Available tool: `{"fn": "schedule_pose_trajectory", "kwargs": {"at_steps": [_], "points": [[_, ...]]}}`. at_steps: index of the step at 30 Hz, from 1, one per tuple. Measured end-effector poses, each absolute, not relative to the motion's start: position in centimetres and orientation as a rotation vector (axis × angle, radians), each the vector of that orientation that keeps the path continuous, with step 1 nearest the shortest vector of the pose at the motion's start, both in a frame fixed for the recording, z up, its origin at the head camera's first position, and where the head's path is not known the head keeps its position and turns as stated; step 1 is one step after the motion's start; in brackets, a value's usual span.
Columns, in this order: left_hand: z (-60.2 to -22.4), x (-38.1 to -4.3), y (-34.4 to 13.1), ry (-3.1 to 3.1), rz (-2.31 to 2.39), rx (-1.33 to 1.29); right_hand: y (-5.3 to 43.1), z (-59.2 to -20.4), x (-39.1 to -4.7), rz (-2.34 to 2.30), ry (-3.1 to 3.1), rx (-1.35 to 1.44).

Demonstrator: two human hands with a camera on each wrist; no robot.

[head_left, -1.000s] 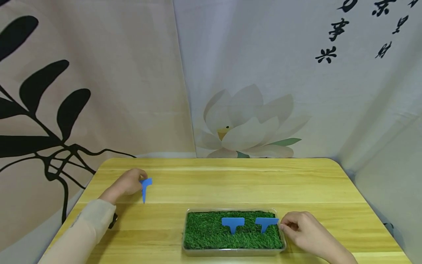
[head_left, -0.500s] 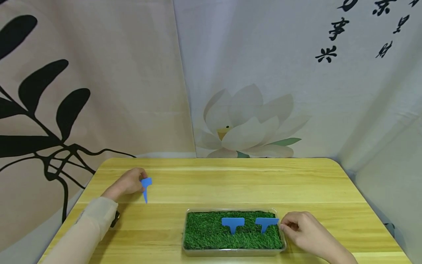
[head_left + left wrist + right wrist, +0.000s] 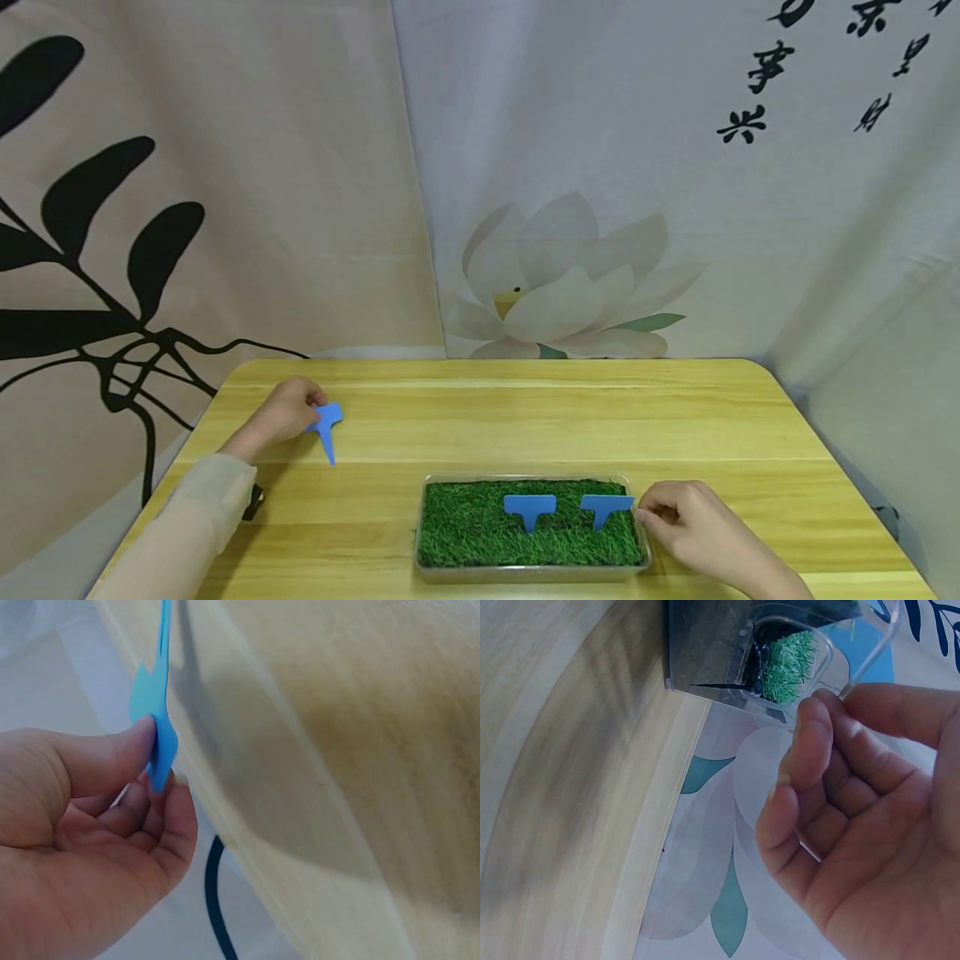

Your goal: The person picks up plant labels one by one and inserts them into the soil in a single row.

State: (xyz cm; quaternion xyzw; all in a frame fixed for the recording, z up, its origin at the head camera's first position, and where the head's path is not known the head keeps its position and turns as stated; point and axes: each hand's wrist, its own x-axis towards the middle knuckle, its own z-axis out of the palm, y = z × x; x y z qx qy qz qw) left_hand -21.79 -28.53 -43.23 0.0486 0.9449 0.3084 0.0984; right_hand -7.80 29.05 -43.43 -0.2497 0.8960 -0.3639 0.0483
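Note:
At the table's left, my left hand (image 3: 281, 417) pinches a blue T-shaped plant label (image 3: 327, 425), its pointed stem slanting down to the right in the head view. The left wrist view shows the thumb pressed on the head of the label (image 3: 161, 746). My right hand (image 3: 701, 533) pinches the right rim of a clear plastic box (image 3: 528, 573) between thumb and forefinger. Green artificial grass (image 3: 461, 525) fills this box. Two more blue labels stand upright in it, one near the middle (image 3: 530, 504) and the other at the right (image 3: 606, 503), close to my right fingers.
The wooden table (image 3: 540, 425) has rounded back corners and ends at a printed curtain (image 3: 322, 208). The left forearm, in a pale sleeve (image 3: 191, 517), crosses the table's left edge. The box stands near the front, right of the middle.
The label in my left hand has turned, its head now facing more toward the camera and its stem more slanted. The left hand has shifted slightly left. The right hand has stayed still.

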Motion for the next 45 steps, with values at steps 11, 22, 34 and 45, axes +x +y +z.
{"fn": "schedule_pose_trajectory", "kwargs": {"at_steps": [11, 22, 34, 45], "points": [[-41.0, -20.6, -27.6, 2.800, 0.976, 0.211, 29.1, -43.6, -8.0, -1.093, 2.737, -0.753], [-39.7, -19.7, -26.8, 2.915, 1.028, 0.201, 29.1, -43.6, -8.0, -1.083, 2.755, -0.756], [-39.1, -18.8, -26.4, 3.079, 1.200, 0.152, 29.1, -43.5, -8.0, -1.065, 2.743, -0.731], [-39.4, -17.8, -25.8, 3.251, 1.288, 0.256, 28.9, -43.5, -7.9, -1.061, 2.759, -0.735]]}}
